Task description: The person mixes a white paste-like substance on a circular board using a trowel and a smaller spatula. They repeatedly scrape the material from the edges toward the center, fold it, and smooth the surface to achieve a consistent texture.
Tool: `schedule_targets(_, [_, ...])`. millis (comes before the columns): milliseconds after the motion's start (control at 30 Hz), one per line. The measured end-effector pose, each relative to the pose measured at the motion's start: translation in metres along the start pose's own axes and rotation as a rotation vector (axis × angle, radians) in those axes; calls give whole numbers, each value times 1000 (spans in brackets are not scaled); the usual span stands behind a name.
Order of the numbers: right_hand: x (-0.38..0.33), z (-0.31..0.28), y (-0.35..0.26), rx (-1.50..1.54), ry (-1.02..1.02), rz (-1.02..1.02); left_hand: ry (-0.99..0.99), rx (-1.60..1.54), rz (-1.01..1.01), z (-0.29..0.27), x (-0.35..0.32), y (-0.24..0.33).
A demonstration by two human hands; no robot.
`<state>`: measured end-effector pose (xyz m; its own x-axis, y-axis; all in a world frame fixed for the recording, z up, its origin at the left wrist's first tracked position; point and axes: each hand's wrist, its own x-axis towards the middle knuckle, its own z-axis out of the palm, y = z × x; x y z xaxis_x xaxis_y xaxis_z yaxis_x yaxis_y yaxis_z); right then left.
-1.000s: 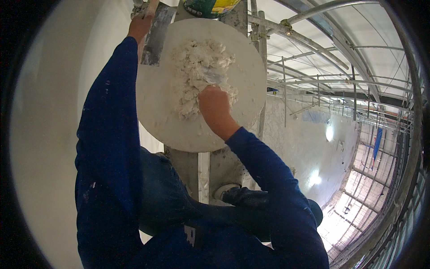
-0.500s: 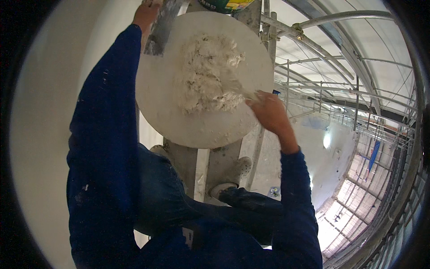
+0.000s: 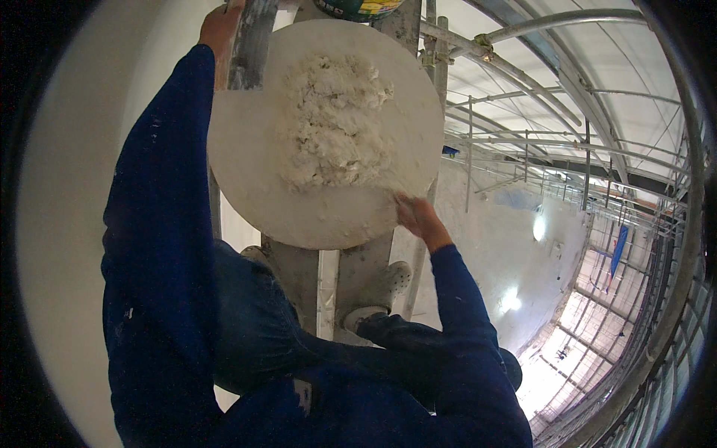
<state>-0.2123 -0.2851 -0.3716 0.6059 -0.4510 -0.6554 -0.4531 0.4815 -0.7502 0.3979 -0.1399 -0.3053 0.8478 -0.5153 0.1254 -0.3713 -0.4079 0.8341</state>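
Observation:
A round white board (image 3: 336,220) carries a rough heap of off-white plaster (image 3: 336,127). At its upper left, my left hand (image 3: 219,41) is closed on a plastering trowel (image 3: 250,52), a long grey metal blade with whitish smears that overlaps the board's rim. My right hand (image 3: 420,218) is at the board's lower right edge, its fingers closed round the handle of a putty knife. Motion smears the knife's blade, just below the heap.
A green and yellow bucket (image 3: 358,7) stands beyond the board. Grey planks (image 3: 366,280) run beneath it, with my shoes (image 3: 366,317) on or beside them. A pale wall (image 3: 67,224) rises on the left. Scaffold tubes (image 3: 455,45) stand on the right, above a floor far below.
My right hand has swung down and toward me, drawing the putty knife from the heap's right side to below it. My left hand still grips the trowel; the whole view has shifted slightly.

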Motion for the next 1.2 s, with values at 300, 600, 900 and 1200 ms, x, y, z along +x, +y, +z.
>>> schedule_targets(300, [-31,141,-157,-1229,255,-298,51,122,88,9,-7,-3])
schedule_targets(600, [-41,246,-184,-1739,166,-701,0,-77,-82,-10,15,-49])
schedule_targets(900, [-121,201,-126,-1638,259,-752,115,-95,-110,3,-17,-13])
schedule_targets(1200, [-162,216,84,93,-103,201,187,-278,-44,14,-11,8])
